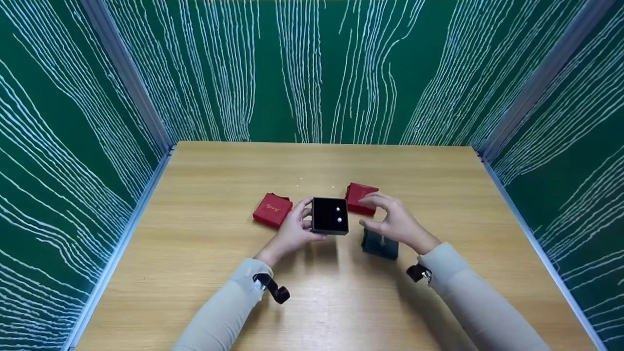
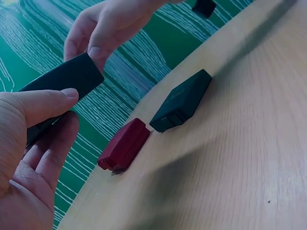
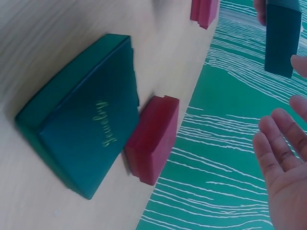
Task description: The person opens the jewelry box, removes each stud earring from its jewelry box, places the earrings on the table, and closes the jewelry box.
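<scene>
My left hand (image 1: 296, 225) grips a small dark jewelry box (image 1: 323, 217) above the table, thumb along one side and fingers under and around the other. Its black padded inside faces up, with two white pearl-like stud earrings (image 1: 339, 220) set toward the right. To the right of the box my right hand (image 1: 396, 220) hovers with thumb and fingers apart, nothing between them. Below that hand a dark green box (image 3: 91, 120) marked "Jewelry" lies on the table, partly covered by it in the head view. The jewelry box's side (image 2: 86, 72) shows in the left wrist view.
A red box (image 1: 271, 210) with gold lettering lies left of my left hand. Another red box (image 1: 360, 197) lies behind my right hand, close to the green one. Tiny bright specks (image 1: 301, 178) dot the wooden table (image 1: 219, 170). Green white-streaked panels (image 1: 273, 73) enclose three sides.
</scene>
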The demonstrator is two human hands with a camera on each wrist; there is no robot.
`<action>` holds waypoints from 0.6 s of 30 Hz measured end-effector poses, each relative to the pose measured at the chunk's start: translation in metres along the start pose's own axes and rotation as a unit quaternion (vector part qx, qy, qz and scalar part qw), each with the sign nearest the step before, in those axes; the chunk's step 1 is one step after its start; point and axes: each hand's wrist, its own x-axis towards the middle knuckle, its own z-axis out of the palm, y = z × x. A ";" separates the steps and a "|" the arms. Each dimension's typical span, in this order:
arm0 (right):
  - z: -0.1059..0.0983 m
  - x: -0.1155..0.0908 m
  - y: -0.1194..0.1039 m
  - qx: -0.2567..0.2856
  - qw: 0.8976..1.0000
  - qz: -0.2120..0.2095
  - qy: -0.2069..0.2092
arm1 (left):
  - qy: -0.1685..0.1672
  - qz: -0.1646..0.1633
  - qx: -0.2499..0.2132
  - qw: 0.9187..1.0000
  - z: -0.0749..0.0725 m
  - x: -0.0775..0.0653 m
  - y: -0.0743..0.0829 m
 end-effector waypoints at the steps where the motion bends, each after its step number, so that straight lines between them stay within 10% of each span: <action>1: 0.001 0.001 0.000 0.001 1.000 -0.005 0.003 | -0.001 0.000 0.000 1.000 0.000 0.000 0.000; 18: 0.009 0.018 -0.016 0.032 0.999 -0.033 0.016 | -0.005 -0.001 -0.004 1.000 0.005 -0.001 0.003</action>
